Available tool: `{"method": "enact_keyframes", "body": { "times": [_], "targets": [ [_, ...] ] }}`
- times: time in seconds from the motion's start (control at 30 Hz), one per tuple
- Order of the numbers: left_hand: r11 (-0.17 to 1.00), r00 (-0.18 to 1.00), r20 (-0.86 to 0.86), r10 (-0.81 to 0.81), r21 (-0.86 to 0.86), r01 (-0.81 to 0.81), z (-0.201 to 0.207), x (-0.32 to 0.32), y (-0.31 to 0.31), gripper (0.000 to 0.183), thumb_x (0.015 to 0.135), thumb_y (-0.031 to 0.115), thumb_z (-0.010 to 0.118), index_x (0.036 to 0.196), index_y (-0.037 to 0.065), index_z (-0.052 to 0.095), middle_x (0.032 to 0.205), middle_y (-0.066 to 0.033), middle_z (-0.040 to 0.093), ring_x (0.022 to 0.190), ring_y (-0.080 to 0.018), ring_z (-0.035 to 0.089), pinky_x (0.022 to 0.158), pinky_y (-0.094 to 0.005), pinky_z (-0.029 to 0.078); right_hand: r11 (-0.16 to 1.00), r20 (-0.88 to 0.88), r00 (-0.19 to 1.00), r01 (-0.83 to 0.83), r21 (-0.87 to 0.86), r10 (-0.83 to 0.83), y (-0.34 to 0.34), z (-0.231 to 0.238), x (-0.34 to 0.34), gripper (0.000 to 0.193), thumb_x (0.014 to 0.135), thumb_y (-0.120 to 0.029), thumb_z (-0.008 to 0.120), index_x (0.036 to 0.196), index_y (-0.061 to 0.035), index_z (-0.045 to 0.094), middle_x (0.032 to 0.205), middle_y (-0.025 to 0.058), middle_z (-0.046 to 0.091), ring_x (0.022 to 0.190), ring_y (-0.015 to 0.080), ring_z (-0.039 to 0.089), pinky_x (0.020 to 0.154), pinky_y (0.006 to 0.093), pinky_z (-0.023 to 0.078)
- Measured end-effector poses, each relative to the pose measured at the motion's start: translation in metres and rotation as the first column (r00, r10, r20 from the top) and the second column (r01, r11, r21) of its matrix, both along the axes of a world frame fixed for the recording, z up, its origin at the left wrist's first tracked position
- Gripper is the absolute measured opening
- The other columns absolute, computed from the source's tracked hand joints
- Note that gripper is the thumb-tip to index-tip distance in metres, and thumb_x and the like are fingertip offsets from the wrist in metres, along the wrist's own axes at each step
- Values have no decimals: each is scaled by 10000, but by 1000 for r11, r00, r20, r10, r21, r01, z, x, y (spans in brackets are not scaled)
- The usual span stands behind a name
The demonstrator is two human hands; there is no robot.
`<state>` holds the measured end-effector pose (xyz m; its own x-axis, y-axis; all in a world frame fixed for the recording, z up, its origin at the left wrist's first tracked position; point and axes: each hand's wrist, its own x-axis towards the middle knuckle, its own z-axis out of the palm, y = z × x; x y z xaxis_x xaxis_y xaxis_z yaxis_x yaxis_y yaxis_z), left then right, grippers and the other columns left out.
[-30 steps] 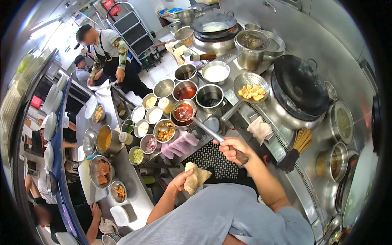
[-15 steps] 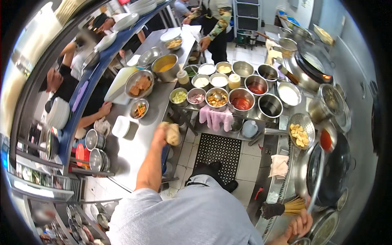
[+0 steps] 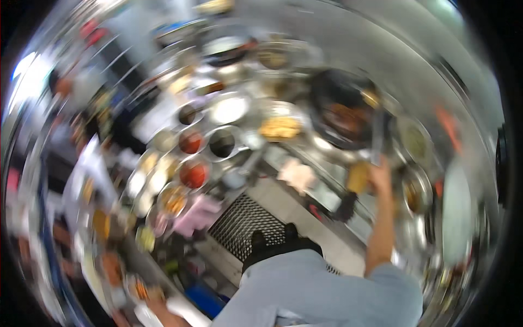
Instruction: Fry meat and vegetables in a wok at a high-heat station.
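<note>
Item: right hand point(image 3: 379, 175), fingers clamped on ladle handle point(image 3: 377, 143) reaching into dark wok point(image 3: 344, 114), as I read the blur. Step: stirring, I judge. Left hand point(image 3: 158, 312) low, grip indiscernible. Next: steady wrist work.

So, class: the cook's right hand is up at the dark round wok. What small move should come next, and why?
Probably a short stir. The right hand holds a long metal handle that reaches into the dark round wok, where reddish-brown food lies. The picture is blurred, so the tool's end cannot be made out; the left hand is low by the counter, too blurred to judge.
</note>
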<state>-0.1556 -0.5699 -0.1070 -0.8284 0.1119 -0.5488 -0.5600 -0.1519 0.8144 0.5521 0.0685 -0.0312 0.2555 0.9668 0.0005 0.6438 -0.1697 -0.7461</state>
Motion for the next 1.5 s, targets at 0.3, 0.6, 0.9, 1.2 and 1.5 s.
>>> {"method": "enact_keyframes", "body": {
  "times": [0.3, 0.6, 0.9, 1.2, 1.5],
  "targets": [
    [967, 999, -37, -35, -253, 25, 67, 33, 112, 358, 812, 153, 602, 1145, 34, 549, 1024, -117, 621, 846, -272, 611, 697, -383, 519, 993, -367, 926, 51, -108, -87, -110, 36, -74, 611, 802, -47, 495, 1388, -78, 324, 553, 70, 506, 354, 148, 442, 354, 322, 381],
    [963, 995, -70, -65, -265, 44, 85, 78, 126, 375, 816, 144, 599, 1169, 33, 540, 1020, -119, 617, 825, -260, 617, 682, -368, 522, 987, -506, 862, -83, -137, 2, -93, 62, -45, 583, 792, -44, 505, 1353, -42, 343, 578, 44, 500, 379, 129, 455, 353, 290, 386],
    [968, 993, -51, -107, -234, 92, 106, 119, 158, 392, 820, 135, 596, 1192, 32, 530, 1016, -120, 614, 804, -249, 623, 668, -353, 526, 994, -596, 800, -4, -107, -61, -90, 71, -55, 550, 768, -24, 480, 1307, -20, 370, 565, 46, 469, 373, 133, 454, 325, 295, 389],
    [730, 563, -537, -628, -158, 665, 218, 269, 482, 353, 832, 112, 595, 1168, 20, 538, 962, -92, 610, 760, -195, 612, 638, -311, 520, 993, -802, 596, -65, -96, -39, -94, 98, -47, 538, 788, -28, 503, 1307, -37, 362, 594, 44, 498, 379, 141, 470, 334, 291, 398],
    [540, -669, -478, -569, -831, 134, 218, 460, 815, 231, 757, 151, 599, 971, 105, 524, 1066, -169, 501, 817, -389, 603, 700, -472, 509, 957, -891, 454, -259, -128, 4, -42, 144, -65, 529, 788, -66, 509, 1296, -11, 375, 653, 67, 520, 443, 153, 494, 416, 319, 419]
  ]
}}
